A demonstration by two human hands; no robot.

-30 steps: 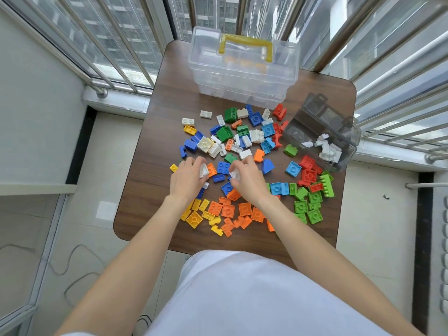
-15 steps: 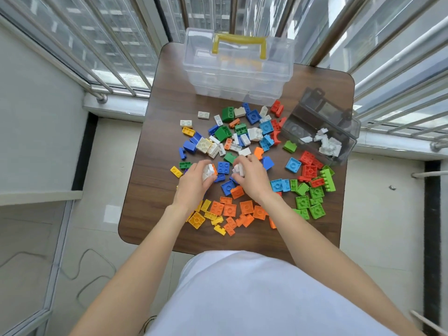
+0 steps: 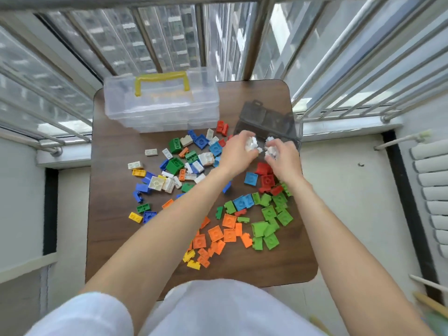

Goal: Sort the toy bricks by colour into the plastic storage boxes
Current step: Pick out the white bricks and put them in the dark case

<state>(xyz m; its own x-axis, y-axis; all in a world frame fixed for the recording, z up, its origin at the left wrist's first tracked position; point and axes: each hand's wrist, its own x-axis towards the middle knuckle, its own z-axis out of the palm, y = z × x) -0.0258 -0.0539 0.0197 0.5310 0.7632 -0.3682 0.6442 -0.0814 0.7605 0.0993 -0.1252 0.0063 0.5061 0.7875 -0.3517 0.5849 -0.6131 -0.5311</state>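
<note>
Bright window daylight; wide-angle edges bend, seemingly motion-blurred

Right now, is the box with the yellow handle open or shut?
Shut: the lid sits flat on the clear box, handle on top.

Setting: enclosed high-rise apartment balcony. Evidence: metal window railings (image 3: pixel 344 76), tower blocks (image 3: pixel 155 37) outside the glass, tiled floor (image 3: pixel 351 190), small wooden surface (image 3: pixel 114 238) set against the window.

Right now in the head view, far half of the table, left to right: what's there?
Clear plastic storage box with yellow handle → left hand holding white toy bricks → right hand, also holding white bricks → smoky grey transparent box behind both hands.
</note>
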